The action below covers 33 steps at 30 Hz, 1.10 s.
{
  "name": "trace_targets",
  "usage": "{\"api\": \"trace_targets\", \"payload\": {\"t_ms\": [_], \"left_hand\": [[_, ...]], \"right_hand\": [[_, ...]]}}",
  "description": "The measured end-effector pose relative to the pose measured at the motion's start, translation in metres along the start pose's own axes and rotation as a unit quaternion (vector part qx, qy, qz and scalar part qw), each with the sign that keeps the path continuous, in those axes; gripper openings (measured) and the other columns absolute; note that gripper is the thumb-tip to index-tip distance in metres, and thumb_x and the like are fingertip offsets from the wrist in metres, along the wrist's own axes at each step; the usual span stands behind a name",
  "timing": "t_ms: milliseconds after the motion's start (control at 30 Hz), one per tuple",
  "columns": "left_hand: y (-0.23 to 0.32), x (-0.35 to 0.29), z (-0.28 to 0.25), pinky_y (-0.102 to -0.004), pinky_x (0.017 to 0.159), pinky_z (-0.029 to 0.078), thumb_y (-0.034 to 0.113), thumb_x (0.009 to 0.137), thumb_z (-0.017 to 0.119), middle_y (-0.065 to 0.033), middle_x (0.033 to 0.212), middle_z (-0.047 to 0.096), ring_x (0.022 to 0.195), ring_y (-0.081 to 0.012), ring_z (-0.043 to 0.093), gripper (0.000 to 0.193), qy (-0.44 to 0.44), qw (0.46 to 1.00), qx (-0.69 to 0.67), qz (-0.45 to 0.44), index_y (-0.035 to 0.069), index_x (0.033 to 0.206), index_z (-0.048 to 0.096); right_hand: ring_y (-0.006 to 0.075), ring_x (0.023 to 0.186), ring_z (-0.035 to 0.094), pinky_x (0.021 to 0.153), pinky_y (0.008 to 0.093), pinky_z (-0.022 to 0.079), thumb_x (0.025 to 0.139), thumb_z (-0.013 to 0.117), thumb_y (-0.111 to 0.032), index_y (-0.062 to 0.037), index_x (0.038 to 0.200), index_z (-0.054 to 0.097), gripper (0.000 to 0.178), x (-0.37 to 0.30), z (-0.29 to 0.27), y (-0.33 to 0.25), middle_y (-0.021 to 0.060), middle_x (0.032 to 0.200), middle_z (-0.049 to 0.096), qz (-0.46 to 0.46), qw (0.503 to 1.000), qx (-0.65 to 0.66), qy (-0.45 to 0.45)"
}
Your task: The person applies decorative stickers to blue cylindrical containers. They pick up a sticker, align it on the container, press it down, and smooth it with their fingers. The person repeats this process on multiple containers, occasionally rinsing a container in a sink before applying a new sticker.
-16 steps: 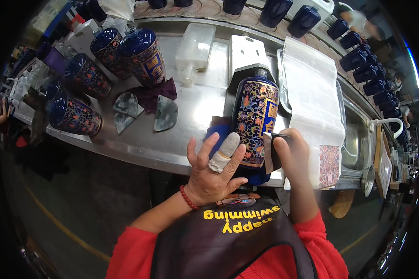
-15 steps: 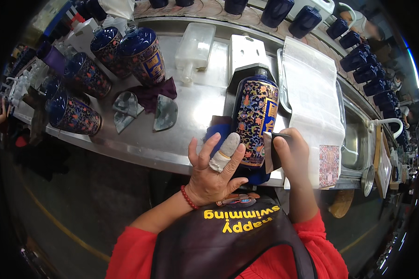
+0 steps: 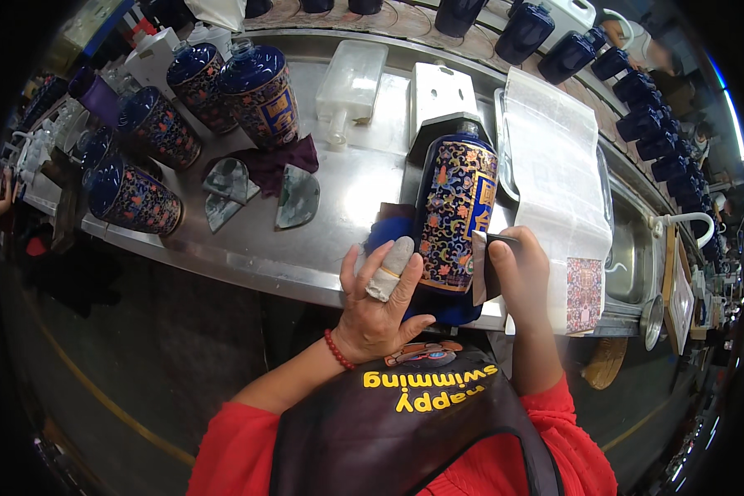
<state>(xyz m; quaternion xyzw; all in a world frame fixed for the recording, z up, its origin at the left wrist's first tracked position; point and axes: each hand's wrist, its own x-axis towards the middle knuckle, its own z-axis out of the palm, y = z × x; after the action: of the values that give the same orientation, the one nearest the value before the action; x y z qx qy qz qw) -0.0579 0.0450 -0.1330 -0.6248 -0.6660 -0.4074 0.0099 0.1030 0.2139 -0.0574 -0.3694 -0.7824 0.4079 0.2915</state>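
The tall blue floral-patterned ceramic bottle [image 3: 455, 219], lying on the steel worktop [image 3: 248, 240], is steadied by the left hand [image 3: 380, 306], fingers spread against it. A thin dark tool [image 3: 496, 240] is pinched in the right hand [image 3: 517, 277]. Trimming at the label seems underway; careful, steady edge contact is called for.
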Motion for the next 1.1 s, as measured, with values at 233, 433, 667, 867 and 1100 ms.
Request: {"api": "trace_targets", "payload": {"t_ms": [233, 433, 667, 867, 1100], "left_hand": [[-0.004, -0.007, -0.004, -0.0609, 0.117, 0.019, 0.053, 0.096, 0.061, -0.0189, 0.148, 0.052, 0.138, -0.0339, 0.042, 0.073, 0.014, 1.000, -0.014, -0.011, 0.004, 0.148, 0.052], [-0.002, -0.003, -0.003, -0.0592, 0.116, 0.019, 0.050, 0.093, 0.066, -0.0160, 0.150, 0.051, 0.139, -0.0316, 0.040, 0.061, 0.006, 1.000, -0.004, 0.009, 0.021, 0.145, 0.059], [-0.002, 0.005, -0.006, -0.0578, 0.117, 0.018, 0.045, 0.091, 0.068, -0.0096, 0.149, 0.053, 0.142, -0.0288, 0.035, 0.051, -0.008, 1.000, 0.020, 0.019, 0.029, 0.139, 0.065], [-0.002, 0.007, -0.011, -0.0586, 0.117, 0.018, 0.041, 0.092, 0.069, -0.0075, 0.146, 0.056, 0.141, -0.0287, 0.037, 0.047, -0.008, 0.999, 0.032, 0.019, 0.028, 0.137, 0.067], [-0.004, 0.004, -0.012, -0.0609, 0.116, 0.018, 0.042, 0.094, 0.066, -0.0090, 0.144, 0.057, 0.138, -0.0304, 0.041, 0.046, 0.002, 0.999, 0.027, 0.032, 0.025, 0.136, 0.068]], "right_hand": [[0.0239, 0.067, 0.053, 0.062, 0.0379, 0.041, 0.072, 0.086, -0.011, -0.0054, 0.093, 0.069, 0.028, 0.005, 0.001, -0.030, 0.0045, 0.079, 0.056, -0.338, 0.913, -0.230, 0.013], [0.0233, 0.067, 0.058, 0.063, 0.0374, 0.046, 0.067, 0.087, -0.008, -0.0042, 0.096, 0.070, 0.034, -0.011, -0.013, -0.039, 0.0060, 0.085, 0.061, -0.290, 0.940, -0.150, -0.094], [0.0353, 0.100, 0.066, 0.080, 0.0395, 0.055, 0.075, 0.077, 0.004, 0.0036, 0.120, 0.066, 0.046, -0.016, -0.009, -0.011, 0.0226, 0.122, 0.067, -0.321, 0.916, -0.238, -0.043], [0.0385, 0.120, 0.063, 0.093, 0.0444, 0.053, 0.081, 0.069, -0.003, -0.0012, 0.121, 0.068, 0.040, -0.033, 0.002, -0.009, 0.0250, 0.138, 0.060, -0.318, 0.915, -0.237, -0.073], [0.0399, 0.124, 0.058, 0.095, 0.0454, 0.049, 0.085, 0.065, -0.010, -0.0095, 0.124, 0.069, 0.039, -0.042, 0.000, -0.010, 0.0270, 0.146, 0.053, -0.306, 0.912, -0.248, -0.111]]}}
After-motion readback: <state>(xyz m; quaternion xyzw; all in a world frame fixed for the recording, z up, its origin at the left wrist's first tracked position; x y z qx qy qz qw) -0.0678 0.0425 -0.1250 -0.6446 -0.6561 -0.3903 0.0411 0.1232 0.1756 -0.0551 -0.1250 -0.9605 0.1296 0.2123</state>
